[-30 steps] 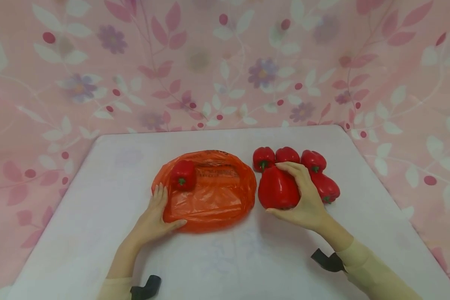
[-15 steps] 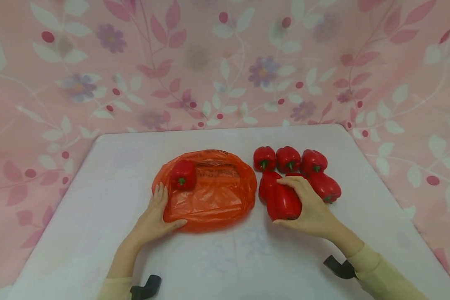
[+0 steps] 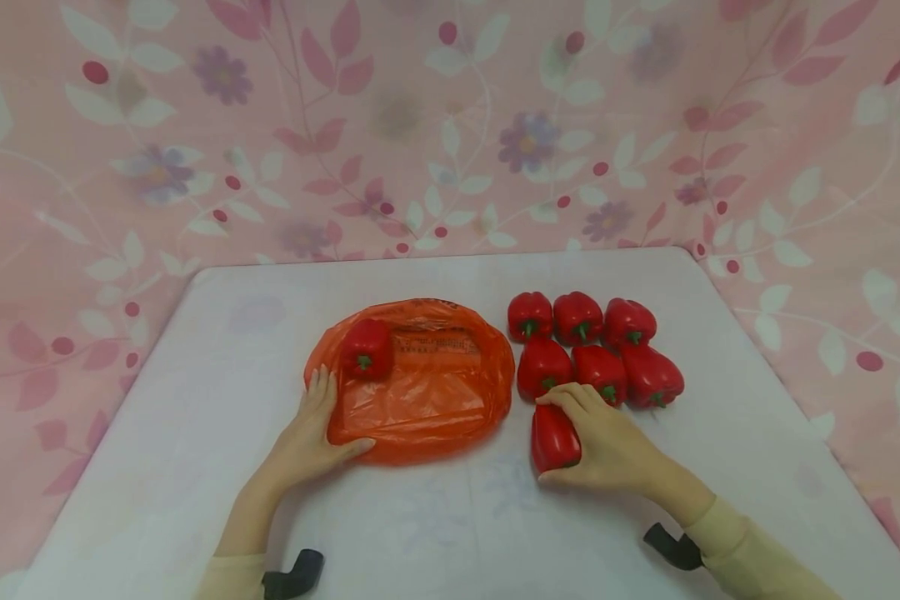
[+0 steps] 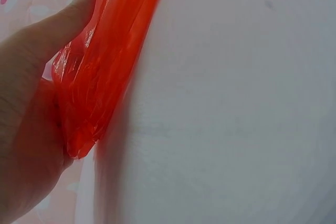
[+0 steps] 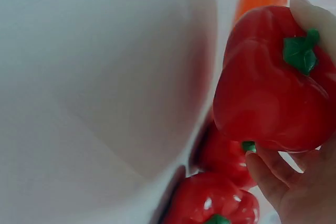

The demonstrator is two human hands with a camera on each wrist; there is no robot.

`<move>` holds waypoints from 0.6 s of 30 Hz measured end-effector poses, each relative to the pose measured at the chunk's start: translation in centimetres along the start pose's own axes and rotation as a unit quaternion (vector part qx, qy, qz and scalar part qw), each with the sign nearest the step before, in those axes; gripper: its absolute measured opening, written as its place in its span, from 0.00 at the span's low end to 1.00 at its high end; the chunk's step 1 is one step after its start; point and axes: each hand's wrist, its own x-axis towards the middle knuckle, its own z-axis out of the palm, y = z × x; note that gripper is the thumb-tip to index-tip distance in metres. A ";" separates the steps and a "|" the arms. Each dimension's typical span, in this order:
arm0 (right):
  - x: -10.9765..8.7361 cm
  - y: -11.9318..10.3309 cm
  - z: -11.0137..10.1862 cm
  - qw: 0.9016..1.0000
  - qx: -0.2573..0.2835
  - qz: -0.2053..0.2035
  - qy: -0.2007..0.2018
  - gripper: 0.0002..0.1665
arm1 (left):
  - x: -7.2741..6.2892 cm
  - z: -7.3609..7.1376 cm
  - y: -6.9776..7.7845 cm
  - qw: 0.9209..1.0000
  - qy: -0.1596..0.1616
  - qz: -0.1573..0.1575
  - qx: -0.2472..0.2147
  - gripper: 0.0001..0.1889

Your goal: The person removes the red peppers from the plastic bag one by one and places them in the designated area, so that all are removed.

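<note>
In the head view, my left hand [image 3: 307,437] rests against the left front edge of an orange plastic bag [image 3: 412,400], its mouth spread wide. The fingers lie along the bag's side and the thumb along its front; the left wrist view shows the thumb on the bag's red-orange film [image 4: 107,61]. One red bell pepper [image 3: 367,348] sits in the bag's back left. My right hand [image 3: 615,446] grips another red bell pepper [image 3: 555,440] between thumb and fingers, right of the bag. Its green stem [image 5: 300,53] shows in the right wrist view.
Several more red bell peppers stand in two rows beyond my right hand, among them a back-row pepper [image 3: 578,317] and a front-row pepper [image 3: 543,367]. Everything lies on a white table [image 3: 450,533]. A pink floral cloth [image 3: 450,125] hangs behind and at the sides.
My right hand has drawn its pepper toward me, away from the rows, and lower in the head view. The peppers behind it have come into sight. My left hand and the bag have stayed still.
</note>
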 end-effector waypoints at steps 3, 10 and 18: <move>0.0 0.2 0.4 1.000 -0.008 0.000 -0.013 0.53 | 0.0 0.0 0.0 1.000 -0.001 -0.003 -0.002 0.63; -0.1 0.5 0.6 0.999 -0.014 0.008 -0.027 0.54 | -0.1 0.0 0.0 1.000 -0.003 -0.008 -0.001 0.64; 0.1 0.1 -0.7 1.000 0.004 0.019 -0.014 0.55 | -0.1 0.0 0.1 1.000 -0.002 -0.005 -0.002 0.63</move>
